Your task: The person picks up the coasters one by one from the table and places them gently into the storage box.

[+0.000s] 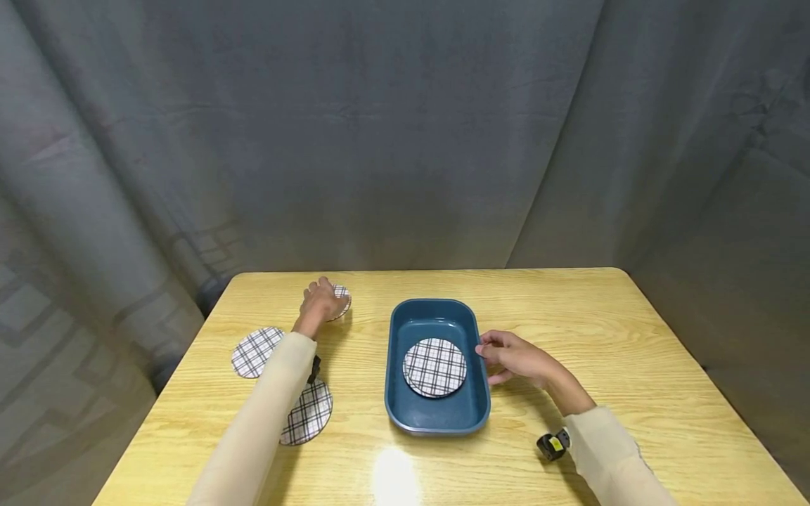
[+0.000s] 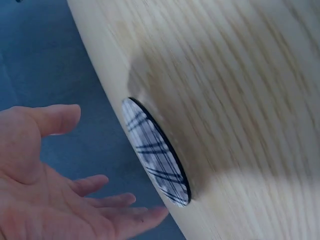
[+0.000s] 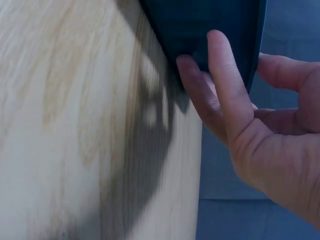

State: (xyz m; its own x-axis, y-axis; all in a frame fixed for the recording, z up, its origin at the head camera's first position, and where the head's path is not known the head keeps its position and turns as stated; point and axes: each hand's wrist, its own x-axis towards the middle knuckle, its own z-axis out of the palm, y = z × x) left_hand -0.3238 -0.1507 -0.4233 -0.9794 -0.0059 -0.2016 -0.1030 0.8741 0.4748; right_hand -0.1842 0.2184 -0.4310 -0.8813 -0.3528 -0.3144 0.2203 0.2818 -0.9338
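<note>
**A:** Plaid coasters all over this one, white with dark check lines. Using the blue tray [image 1: 436, 316] as the landmark and going left to right: farthest left of the tray there's one plaid coaster [image 1: 256, 351] lying flat on the wooden table [image 1: 633, 351]. A bit nearer the tray and closer to the person, a second coaster [image 1: 308, 412] is half hidden under the left sleeve [image 1: 266, 414].

**B:** And the left hand?

**A:** The left hand [image 1: 320, 301] is out at the far side, left of the tray's far corner, over a third coaster [image 1: 340, 301]. In the wrist view [image 2: 159, 161] that coaster lies flat on the table and the fingers [image 2: 107, 201] are spread and fairly straight, tips just beside its edge. I can't tell whether they actually touch it. Nothing gripped.

**B:** What's in the tray?

**A:** One coaster inside [image 1: 434, 367], flat on the bottom, towards the near end.

**B:** Right side?

**A:** The right hand [image 1: 515, 356] is up against the tray's right wall. In the wrist view the fingers [image 3: 227, 80] are lightly bent and laid on the outside of the wall, thumb held apart. It's resting on it, not clamping.
</note>
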